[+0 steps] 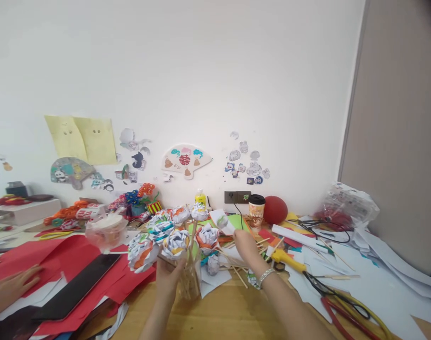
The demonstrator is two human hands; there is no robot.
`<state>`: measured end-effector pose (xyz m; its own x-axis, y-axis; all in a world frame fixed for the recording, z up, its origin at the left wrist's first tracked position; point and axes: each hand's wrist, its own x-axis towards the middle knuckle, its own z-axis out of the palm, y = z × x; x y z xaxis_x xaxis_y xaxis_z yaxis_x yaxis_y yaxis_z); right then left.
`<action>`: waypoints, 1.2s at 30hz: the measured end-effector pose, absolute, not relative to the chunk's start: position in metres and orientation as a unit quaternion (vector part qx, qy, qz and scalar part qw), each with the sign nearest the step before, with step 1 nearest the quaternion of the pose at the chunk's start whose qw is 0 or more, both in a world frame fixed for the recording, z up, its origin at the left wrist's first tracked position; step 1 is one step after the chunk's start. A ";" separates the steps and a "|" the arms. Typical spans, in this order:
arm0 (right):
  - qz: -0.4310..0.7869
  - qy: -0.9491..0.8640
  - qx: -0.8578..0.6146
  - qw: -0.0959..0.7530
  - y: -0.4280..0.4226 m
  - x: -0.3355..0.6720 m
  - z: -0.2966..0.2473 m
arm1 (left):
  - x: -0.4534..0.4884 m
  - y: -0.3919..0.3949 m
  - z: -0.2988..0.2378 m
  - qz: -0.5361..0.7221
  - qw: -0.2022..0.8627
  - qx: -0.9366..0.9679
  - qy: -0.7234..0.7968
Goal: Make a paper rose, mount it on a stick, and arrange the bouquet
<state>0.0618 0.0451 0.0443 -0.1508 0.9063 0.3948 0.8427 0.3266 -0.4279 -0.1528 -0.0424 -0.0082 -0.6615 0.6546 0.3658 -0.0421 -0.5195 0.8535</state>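
Observation:
My left hand (168, 276) is closed round a clear glass jar (189, 282) that holds several paper flowers (162, 236) on wooden sticks. My right hand (246, 249), a silver bracelet on its wrist, reaches over loose wooden sticks (237, 270) on the table, just right of another paper flower (207, 235). Its fingers curl downward, and whether they grip a stick cannot be made out.
Another person's hand (10, 288) rests on red paper (59, 255) at the left beside a black strip (77, 290). A yellow glue gun (288, 259), cables (339, 307), white sheets (378, 274), a paper cup (256, 211), a red ball (275, 209) and a plastic bag (346, 208) crowd the right.

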 end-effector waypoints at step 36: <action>-0.057 -0.726 -0.349 0.590 -0.057 0.003 0.027 | -0.135 -0.040 -0.012 0.779 0.242 0.410 0.408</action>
